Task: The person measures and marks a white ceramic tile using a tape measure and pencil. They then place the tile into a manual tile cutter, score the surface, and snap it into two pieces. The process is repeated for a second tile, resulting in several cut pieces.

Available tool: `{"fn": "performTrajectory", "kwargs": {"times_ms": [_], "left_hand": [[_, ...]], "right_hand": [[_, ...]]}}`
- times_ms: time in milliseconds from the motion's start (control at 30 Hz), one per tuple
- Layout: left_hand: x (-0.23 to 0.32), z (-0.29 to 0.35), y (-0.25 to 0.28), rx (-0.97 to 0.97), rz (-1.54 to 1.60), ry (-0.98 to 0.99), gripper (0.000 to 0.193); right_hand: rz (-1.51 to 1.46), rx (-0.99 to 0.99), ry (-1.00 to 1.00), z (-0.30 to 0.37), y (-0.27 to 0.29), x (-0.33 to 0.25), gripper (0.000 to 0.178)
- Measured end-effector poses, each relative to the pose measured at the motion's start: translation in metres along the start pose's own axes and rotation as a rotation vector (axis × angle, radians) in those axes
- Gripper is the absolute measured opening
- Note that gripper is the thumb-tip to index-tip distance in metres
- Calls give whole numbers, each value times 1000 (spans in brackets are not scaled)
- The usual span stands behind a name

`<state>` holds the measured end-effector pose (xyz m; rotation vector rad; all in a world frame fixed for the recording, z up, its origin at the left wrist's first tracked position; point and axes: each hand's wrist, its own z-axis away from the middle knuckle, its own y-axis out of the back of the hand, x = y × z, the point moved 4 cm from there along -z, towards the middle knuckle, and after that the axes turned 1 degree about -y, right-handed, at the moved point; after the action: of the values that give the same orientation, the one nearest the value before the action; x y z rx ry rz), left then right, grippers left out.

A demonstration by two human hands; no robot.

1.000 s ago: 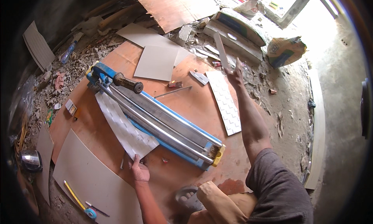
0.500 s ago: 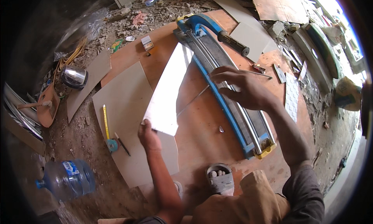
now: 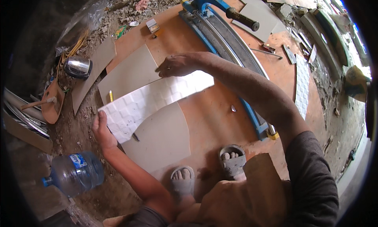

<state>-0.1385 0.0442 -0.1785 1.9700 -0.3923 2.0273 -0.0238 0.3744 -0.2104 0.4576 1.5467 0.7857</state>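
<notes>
Reddish board [image 3: 208, 120]: one tile cutter [image 3: 224, 42] | left grip [image 3: 104, 132]: holding one white tile [image 3: 151, 103] | right grip [image 3: 175, 65]: cannot tell

The tile [image 3: 155, 99], mid-frame, is glossy white with a raised block pattern; the strip [image 3: 302, 87] at right is white with staggered blocks. The cutter [image 3: 226, 43], upper centre, is blue and grey with a black grip [image 3: 245, 21]. The board [image 3: 208, 126] is orange-brown, the sheet [image 3: 167, 134] plain beige-grey. Lower left, the jug [image 3: 88, 174] is clear, blue-tinted; lower centre, the sandals [image 3: 235, 163] are grey.
</notes>
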Motion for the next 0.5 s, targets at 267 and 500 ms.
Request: {"fn": "performTrajectory", "kwargs": {"times_ms": [267,500], "left_hand": [[14,-51,-43,-310,-139,96,40],[8,-73,-67,103,-880,-460,52]], "right_hand": [[-496,-139,-222,50,-42,-15,34],[-473,129,-365,78,-51,21,29]]}}
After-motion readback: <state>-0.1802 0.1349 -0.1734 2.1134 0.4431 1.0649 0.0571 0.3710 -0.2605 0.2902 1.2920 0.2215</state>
